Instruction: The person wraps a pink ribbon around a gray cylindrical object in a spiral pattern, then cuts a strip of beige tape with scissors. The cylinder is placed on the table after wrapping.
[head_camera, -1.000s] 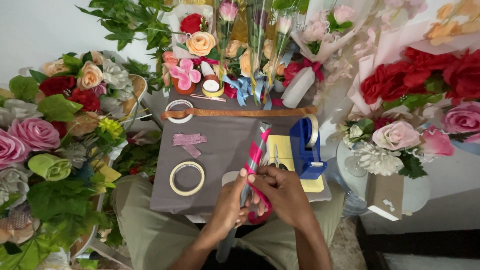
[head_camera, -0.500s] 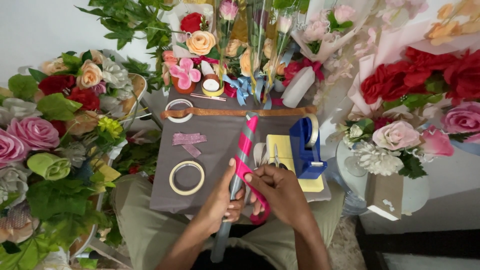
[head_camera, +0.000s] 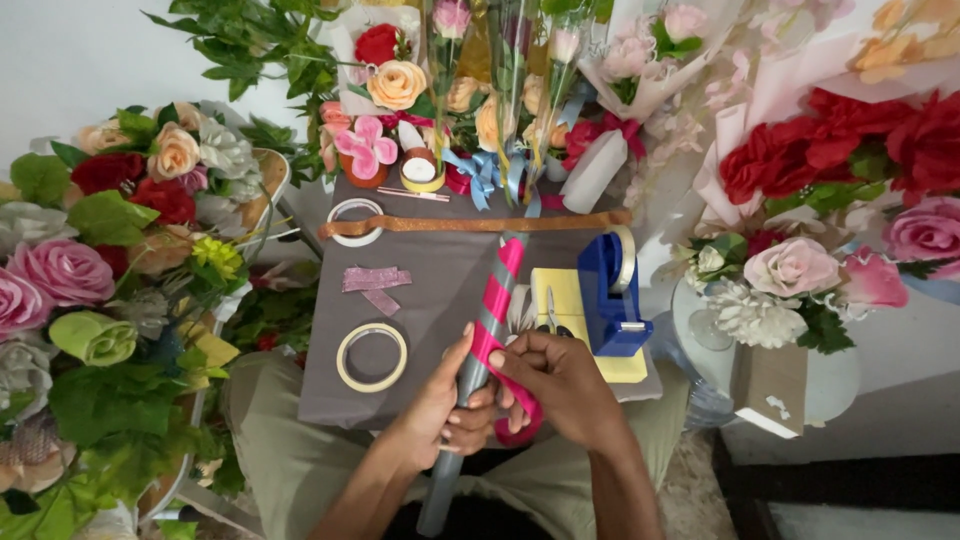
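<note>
A long grey tube (head_camera: 478, 362) lies slanted over the grey board (head_camera: 420, 290) on my lap, its upper part wound in a spiral with pink ribbon (head_camera: 495, 310). My left hand (head_camera: 440, 405) grips the tube near its middle. My right hand (head_camera: 560, 385) pinches the pink ribbon against the tube, and a loop of ribbon hangs below my fingers. The tube's top end reaches a brown glittery ribbon strip (head_camera: 470, 224) laid across the board.
A blue tape dispenser (head_camera: 610, 295), scissors (head_camera: 549, 312) on a yellow pad, a tape ring (head_camera: 371, 357), another ring (head_camera: 355, 220) and pink ribbon scraps (head_camera: 375, 284) lie on the board. Artificial flower bunches crowd the left (head_camera: 110, 250), back (head_camera: 450, 90) and right (head_camera: 830, 200).
The tube has swung more upright and shifted toward the board's far edge. More pink spiral shows on it. Both hands stay on the tube and ribbon.
</note>
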